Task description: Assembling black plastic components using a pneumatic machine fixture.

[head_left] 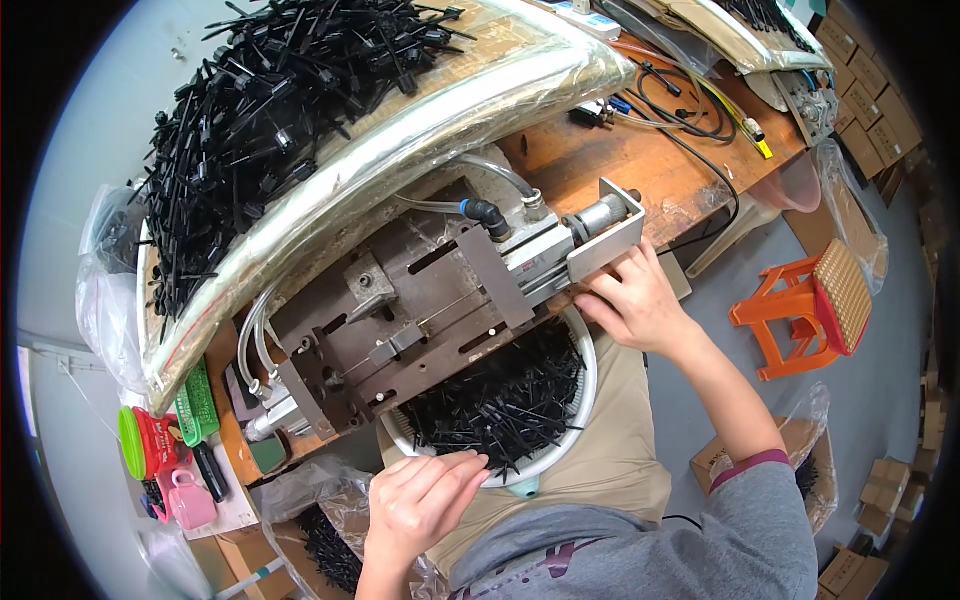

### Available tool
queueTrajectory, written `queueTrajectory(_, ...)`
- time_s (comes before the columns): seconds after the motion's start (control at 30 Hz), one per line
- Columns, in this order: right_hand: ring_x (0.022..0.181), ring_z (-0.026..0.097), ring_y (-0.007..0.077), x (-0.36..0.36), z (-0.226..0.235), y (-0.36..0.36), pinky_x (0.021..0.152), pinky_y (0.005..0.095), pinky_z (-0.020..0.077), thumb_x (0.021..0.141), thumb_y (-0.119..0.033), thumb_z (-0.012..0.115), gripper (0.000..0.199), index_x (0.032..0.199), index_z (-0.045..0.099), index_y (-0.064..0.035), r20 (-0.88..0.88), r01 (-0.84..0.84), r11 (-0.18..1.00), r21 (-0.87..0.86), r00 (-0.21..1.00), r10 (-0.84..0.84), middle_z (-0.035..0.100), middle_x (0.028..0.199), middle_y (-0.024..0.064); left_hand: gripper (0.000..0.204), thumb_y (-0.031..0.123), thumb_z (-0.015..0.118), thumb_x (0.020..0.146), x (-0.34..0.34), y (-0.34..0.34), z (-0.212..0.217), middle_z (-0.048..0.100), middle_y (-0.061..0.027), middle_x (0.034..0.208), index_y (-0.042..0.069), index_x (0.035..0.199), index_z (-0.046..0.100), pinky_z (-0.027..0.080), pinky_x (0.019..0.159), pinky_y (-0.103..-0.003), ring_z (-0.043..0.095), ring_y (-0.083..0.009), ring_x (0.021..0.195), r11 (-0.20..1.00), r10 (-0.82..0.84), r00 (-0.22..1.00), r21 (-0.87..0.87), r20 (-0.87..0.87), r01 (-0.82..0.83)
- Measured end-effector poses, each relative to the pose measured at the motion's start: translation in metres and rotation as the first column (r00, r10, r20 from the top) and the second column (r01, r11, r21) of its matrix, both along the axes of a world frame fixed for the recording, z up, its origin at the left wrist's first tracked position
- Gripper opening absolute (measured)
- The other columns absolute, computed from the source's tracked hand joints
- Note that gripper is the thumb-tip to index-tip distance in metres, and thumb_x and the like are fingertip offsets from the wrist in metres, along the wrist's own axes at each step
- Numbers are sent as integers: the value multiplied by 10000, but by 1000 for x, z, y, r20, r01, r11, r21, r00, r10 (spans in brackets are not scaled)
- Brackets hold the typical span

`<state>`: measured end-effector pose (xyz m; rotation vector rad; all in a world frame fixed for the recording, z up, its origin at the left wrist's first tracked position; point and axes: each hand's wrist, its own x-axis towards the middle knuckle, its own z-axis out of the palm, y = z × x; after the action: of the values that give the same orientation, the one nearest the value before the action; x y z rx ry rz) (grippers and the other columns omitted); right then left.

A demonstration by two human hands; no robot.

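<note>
A brown metal fixture [440, 310] with air cylinders lies along the bench edge. Beneath its front edge, on my lap, is a white round basket [590, 380] full of black plastic pieces with thin stems [500, 405]. My left hand [425, 505] is closed in a pinch over the basket's near left rim; whatever its fingertips hold cannot be made out. My right hand [640, 305] is beside the bright metal end plate [608, 238] at the fixture's right end. Its fingers are curled and drawn together, and the plate's edge partly hides what they grip.
A wrapped board [420, 165] heaped with black pieces [270, 130] stands behind the fixture. Cables [690, 110] cross the wooden bench [650, 165]. An orange stool [800, 310] stands to the right. A pink mug [192, 500] and green basket [197, 400] sit at left.
</note>
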<state>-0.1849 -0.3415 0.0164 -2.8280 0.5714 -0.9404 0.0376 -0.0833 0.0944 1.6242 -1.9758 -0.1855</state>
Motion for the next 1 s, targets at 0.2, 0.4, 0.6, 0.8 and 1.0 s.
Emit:
queueTrajectory(0.2,1019,596,363,21,9,10,973,507,383,855,-364,687,358,986,681,-31,-108,103,988,119,990,-91,648,960,163,177,62,828,765,-7,-3,-1,762,-54,900,67,910,727,507,565,-277,690,-179,662,999,-36,999,7,-28,36)
queueTrajectory(0.4,903,618,424,31,9,2,858,527,454,826,-325,668,335,867,664,8,-166,114,976,188,983,-83,644,896,202,171,68,830,766,-15,-5,-2,763,-51,904,70,905,730,511,562,-276,682,-171,649,998,-50,998,33,-41,51)
queueTrajectory(0.6,908,632,364,27,-2,5,824,476,475,805,-203,738,211,905,694,-23,-41,105,993,46,994,-103,661,914,156,148,84,825,779,-13,-1,-5,764,-48,898,71,893,731,507,556,-274,674,-155,645,997,-64,996,37,-57,66)
queueTrajectory(0.8,869,615,290,6,8,18,780,383,494,772,-78,813,280,1024,711,-13,217,83,996,38,972,-89,658,951,93,132,72,814,790,20,-20,34,767,-54,875,59,895,734,510,570,-275,693,-155,678,976,27,995,-217,91,-7)
queueTrajectory(1.0,685,662,135,-24,50,86,604,266,546,742,-49,875,291,1010,764,-34,265,-162,787,595,964,-1,718,903,84,155,-50,742,830,101,-86,82,739,-108,984,17,970,734,542,805,-332,699,-243,904,709,431,902,-618,-3,-341)
